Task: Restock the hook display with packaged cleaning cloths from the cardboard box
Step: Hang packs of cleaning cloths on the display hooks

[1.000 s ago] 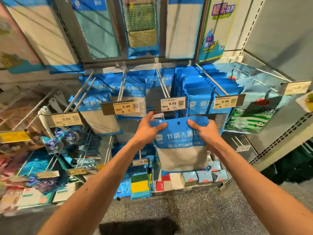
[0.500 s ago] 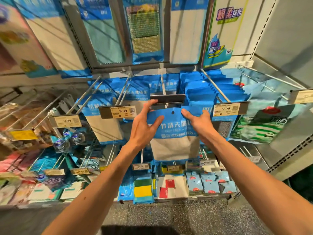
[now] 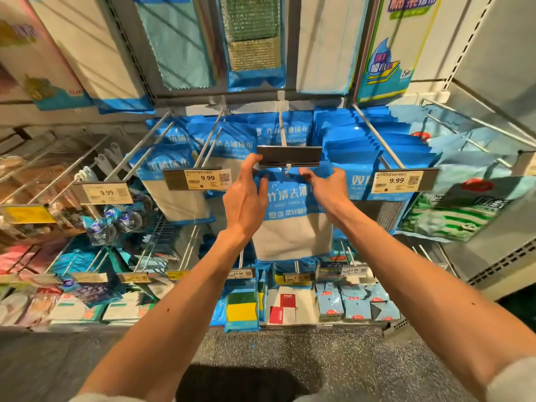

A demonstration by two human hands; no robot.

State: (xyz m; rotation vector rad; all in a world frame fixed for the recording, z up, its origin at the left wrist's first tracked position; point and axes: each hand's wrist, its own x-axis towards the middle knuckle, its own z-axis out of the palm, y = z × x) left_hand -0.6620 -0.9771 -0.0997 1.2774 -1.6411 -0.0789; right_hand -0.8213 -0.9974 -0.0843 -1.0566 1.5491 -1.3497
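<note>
Pinching a cloth packet (image 3: 293, 224) by its top corners, the left hand (image 3: 245, 195) and right hand (image 3: 326, 188) hold it just beneath the tilted-up price tag holder (image 3: 290, 156) fronting the hook (image 3: 282, 132). Blue packets (image 3: 352, 153) crowd neighbouring hooks either side.

Lighting is warm and uneven, falling from above and to the left. Slanted shadow bars cross the hanging packs (image 3: 87, 53) on the top row. Glare streaks the glossy blue packs (image 3: 359, 140) at centre right. A dense shadow (image 3: 246, 381) lies on the speckled floor (image 3: 319, 358) at the bottom edge, and the lower right corner is dark. Print on the cloth pack (image 3: 290, 216) at centre is legible but soft. The left edge is smeared. Wide-angle distortion bows the shelf edge (image 3: 493, 101) and splays the hooks (image 3: 145, 139).
</note>
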